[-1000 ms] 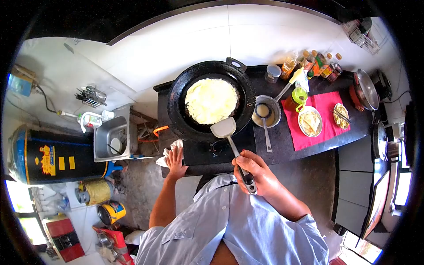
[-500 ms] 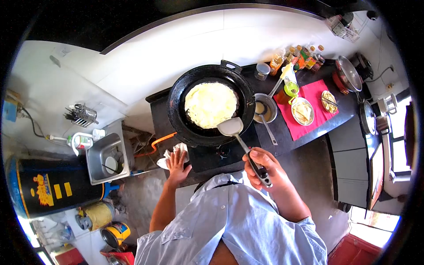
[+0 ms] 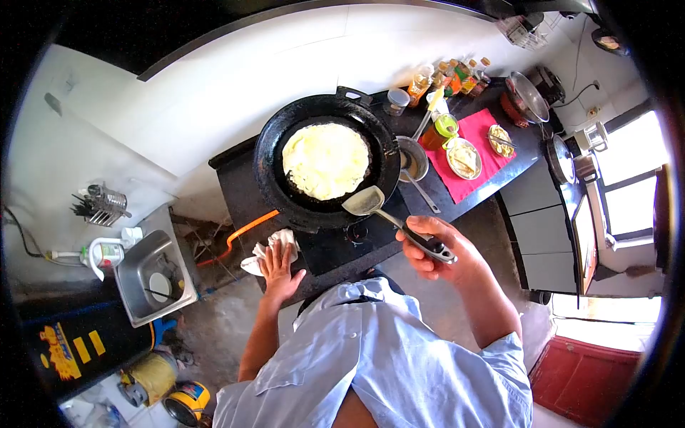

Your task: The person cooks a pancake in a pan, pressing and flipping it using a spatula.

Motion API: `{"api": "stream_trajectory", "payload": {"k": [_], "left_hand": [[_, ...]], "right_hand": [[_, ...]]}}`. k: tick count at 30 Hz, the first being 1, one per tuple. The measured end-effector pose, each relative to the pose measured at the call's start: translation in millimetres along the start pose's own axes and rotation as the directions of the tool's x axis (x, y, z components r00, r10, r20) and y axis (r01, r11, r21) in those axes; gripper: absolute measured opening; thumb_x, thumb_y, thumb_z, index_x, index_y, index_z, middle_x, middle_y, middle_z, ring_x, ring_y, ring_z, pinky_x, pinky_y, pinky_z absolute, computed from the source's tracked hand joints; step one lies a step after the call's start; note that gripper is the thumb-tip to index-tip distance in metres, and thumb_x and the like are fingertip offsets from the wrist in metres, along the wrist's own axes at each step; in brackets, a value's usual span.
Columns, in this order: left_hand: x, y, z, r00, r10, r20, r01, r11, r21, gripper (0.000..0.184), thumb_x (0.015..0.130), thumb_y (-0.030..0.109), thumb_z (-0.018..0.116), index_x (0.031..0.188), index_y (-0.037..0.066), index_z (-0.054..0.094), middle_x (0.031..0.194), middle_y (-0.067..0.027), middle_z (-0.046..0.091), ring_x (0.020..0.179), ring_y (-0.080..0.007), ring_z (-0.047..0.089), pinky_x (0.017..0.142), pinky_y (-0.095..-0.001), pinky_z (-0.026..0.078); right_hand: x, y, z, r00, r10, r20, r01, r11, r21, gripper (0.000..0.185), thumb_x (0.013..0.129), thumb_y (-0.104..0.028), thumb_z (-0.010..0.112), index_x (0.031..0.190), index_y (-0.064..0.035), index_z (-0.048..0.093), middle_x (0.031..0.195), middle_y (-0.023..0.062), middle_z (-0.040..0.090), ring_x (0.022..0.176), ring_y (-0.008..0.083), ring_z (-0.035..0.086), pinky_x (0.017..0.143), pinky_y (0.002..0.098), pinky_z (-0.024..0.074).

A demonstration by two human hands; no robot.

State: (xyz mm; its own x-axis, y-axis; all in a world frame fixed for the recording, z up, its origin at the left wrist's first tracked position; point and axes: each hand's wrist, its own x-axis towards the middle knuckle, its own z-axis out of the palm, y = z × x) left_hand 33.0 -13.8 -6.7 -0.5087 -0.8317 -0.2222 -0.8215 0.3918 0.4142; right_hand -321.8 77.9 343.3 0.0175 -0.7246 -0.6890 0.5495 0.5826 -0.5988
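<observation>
Orange print (image 3: 61,353) on black tank (image 3: 123,348), bottle labels (image 3: 458,80), none legible

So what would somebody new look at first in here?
Probably the big round pale pancake lying in the wide black wok on the stove. Next, the bright pink-red cloth on the counter to the right, with two dishes of food on it. Then maybe the spatula in the right hand, its blade at the wok's near edge.

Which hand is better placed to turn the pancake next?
Probably the right hand: it holds the spatula, blade at the near rim of the wok; the left hand rests on a cloth.
</observation>
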Motion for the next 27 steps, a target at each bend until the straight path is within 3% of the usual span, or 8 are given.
{"api": "stream_trajectory", "payload": {"k": [12,20,27], "left_hand": [[1.6,-4.4,11.8,0.996,0.01,-0.084,-0.01,1.0,-0.005,0.109,0.08,0.05,0.081,0.17,0.027,0.024,0.178,-0.0118,0.012,0.162,-0.0439,0.008,0.125,-0.0688,0.005],[-0.3,2.3,9.3,0.993,-0.014,-0.117,0.011,1.0,-0.028,0.107,0.078,0.041,0.085,0.168,0.03,0.028,0.178,-0.009,0.014,0.163,-0.0418,0.01,0.126,-0.0665,0.006],[1.9,4.6,12.8,0.991,-0.068,-0.116,0.064,0.997,-0.041,0.11,0.075,0.034,0.088,0.168,0.031,0.029,0.178,-0.0077,0.013,0.163,-0.041,0.01,0.126,-0.0666,0.006]], "right_hand": [[12.5,-0.1,-32.0,0.997,0.008,0.081,-0.01,1.0,0.024,0.042,0.103,-0.037,0.066,0.112,0.0033,0.058,0.072,0.0066,0.057,0.049,0.014,0.052,0.037,0.0298,0.0379],[19.0,0.2,-48.5,0.984,-0.098,0.148,0.109,0.992,-0.068,0.038,0.103,-0.034,0.065,0.11,0.0035,0.06,0.073,0.0088,0.059,0.048,0.0143,0.053,0.039,0.0296,0.0405],[25.4,1.3,-68.8,0.977,-0.124,0.172,0.131,0.991,-0.032,0.038,0.103,-0.033,0.065,0.111,0.0039,0.06,0.073,0.0085,0.059,0.048,0.0156,0.054,0.04,0.03,0.0409]]}}
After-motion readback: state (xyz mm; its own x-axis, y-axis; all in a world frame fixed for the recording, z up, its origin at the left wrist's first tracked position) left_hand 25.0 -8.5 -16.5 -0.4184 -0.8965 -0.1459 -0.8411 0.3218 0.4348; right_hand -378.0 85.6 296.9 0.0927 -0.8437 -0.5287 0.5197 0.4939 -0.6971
